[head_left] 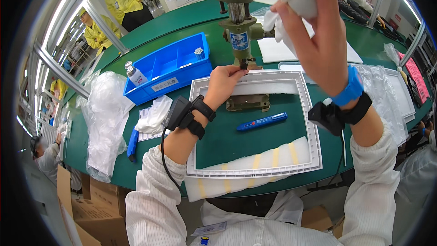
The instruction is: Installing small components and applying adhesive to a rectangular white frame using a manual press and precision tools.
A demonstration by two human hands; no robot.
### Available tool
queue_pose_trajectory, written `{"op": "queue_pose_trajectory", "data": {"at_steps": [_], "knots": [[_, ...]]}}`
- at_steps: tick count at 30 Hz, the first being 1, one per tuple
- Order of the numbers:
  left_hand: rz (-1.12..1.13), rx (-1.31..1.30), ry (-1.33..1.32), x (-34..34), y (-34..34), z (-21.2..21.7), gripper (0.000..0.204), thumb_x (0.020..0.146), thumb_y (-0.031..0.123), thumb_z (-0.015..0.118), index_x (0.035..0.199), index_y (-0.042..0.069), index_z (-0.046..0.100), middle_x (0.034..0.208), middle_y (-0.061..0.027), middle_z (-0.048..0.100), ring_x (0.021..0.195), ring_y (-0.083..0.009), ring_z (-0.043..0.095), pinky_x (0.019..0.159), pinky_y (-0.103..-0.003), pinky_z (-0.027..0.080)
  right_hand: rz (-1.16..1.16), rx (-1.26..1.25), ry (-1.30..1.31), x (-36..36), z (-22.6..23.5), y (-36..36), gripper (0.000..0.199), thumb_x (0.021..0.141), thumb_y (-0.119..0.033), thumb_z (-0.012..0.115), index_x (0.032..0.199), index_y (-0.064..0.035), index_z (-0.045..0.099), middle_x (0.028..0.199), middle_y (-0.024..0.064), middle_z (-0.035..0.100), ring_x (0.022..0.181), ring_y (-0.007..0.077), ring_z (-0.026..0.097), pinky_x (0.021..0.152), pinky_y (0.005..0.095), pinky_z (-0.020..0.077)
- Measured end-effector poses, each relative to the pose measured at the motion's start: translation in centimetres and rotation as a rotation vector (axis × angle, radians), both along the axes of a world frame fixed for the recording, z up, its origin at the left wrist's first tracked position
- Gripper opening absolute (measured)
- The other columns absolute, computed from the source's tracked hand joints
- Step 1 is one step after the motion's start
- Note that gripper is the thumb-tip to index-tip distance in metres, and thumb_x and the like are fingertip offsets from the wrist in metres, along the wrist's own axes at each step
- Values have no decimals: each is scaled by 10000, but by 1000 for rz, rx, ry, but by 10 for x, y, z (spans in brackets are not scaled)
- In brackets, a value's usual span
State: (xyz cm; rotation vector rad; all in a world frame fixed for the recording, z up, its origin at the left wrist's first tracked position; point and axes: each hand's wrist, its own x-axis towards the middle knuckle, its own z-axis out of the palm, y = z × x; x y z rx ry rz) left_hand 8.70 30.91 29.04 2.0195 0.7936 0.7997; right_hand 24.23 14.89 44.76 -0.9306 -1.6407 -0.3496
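A green hand press [239, 27] stands at the far middle of the bench. My left hand [222, 84] has its fingertips pinched together beside the press's lower tip, over the far edge of a white rectangular plastic frame [315, 146]. What those fingers hold, if anything, is hidden. Raised at the upper right, my right hand [321, 32] grips a pale rounded handle [302, 4] wrapped in white cloth [283, 29]. Inside the frame, a blue pen-shaped tool [262, 121] lies near the press's metal base [248, 103]. White foam strips [268, 157] run under the frame's near side.
Left of the press sits a blue divided bin [170, 84] with a pump bottle [135, 74]. Clear plastic bags [107, 118], a white cloth [155, 115] and a blue-handled cutter [133, 145] lie nearby. More plastic wrap [380, 91] covers the right side. People in yellow [125, 0] stand beyond the bench.
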Motion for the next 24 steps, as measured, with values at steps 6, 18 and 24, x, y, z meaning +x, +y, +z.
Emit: {"op": "queue_pose_trajectory", "data": {"at_steps": [6,18,24], "knots": [[20,30,1,3,-4,1,233,909,151,677,1023,-43,733,826,-88,735,735,-97,595,684,-262,474,51,49,20,11,27,19,233,928,-47,571,1135,-32,465,956,86,533,800,141,536,716,278,469],[40,62,-2,2,-3,-4,253,903,172,686,1049,-30,734,843,-113,745,731,-107,615,692,-266,487,62,0,97,3,9,7,230,943,-47,563,1148,-38,459,1011,93,516,860,130,566,730,268,481],[60,79,-10,0,-6,-2,270,896,187,695,1053,-30,732,844,-121,746,731,-111,626,693,-273,494,10,-43,-4,0,-12,-4,260,974,0,549,1202,-53,436,1107,122,577,987,193,662,845,304,540]]}}
